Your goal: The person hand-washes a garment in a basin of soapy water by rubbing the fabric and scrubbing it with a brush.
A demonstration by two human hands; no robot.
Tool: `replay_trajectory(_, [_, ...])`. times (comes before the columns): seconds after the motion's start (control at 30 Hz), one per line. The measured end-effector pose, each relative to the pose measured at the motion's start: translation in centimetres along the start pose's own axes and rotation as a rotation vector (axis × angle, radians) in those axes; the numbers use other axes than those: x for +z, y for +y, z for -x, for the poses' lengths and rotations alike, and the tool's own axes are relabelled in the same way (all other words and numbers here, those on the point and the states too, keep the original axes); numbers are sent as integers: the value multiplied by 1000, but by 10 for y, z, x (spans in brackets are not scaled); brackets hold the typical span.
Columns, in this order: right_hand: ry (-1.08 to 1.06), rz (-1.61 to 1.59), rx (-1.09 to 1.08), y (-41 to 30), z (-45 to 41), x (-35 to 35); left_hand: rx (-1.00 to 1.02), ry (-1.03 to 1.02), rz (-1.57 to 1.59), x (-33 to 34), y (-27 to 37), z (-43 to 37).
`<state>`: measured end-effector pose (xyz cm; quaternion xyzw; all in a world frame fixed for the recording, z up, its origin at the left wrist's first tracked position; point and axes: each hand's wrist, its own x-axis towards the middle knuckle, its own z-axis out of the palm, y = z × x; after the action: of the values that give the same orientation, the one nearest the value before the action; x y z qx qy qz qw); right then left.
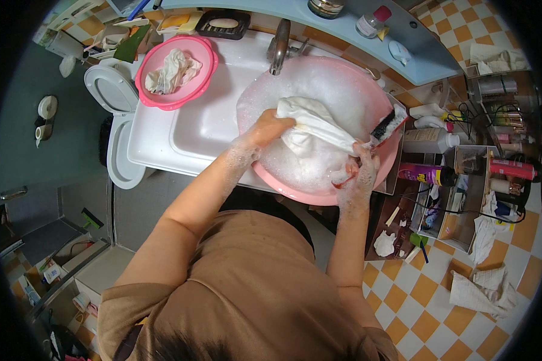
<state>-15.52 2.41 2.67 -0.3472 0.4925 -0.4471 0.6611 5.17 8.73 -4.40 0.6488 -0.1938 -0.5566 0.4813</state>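
My left hand [271, 128] grips one end of a wet white cloth [314, 122], which is stretched across a large pink basin [293, 195] full of suds [334, 79]. At the basin's right side, my right hand [366, 169] has its fingers around a red-handled scrub brush [390, 124]. The brush's black bristles face up and to the left, with foam on its head. Fingertips of the same hand touch the cloth's other end. Foam covers both wrists, and the lower part of the cloth sinks into the suds.
A smaller pink basin [207, 92] with crumpled white cloth [174, 72] sits on the white sink [156, 140]. The faucet [280, 45] reaches over the large basin's back rim. Bottles, including a purple can [427, 174], crowd the right side. A light-blue shelf [343, 38] overhangs the back.
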Motion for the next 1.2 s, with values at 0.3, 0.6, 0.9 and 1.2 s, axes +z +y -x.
replay_trajectory(0.3, [220,1085,-779,-12,-13,12,309,-131,92,-5,-7,8])
replay_trajectory(0.6, [-297,1639,-876,4,-30,27,975,136,-662,1,34,10])
replay_trajectory(0.9, [-95,517,-192,5,-66,16,281,-129,224,34,35,8])
replay_trajectory(1.2, [-169,1433,-544,66,-106,28,-88,-158,802,107,32,4])
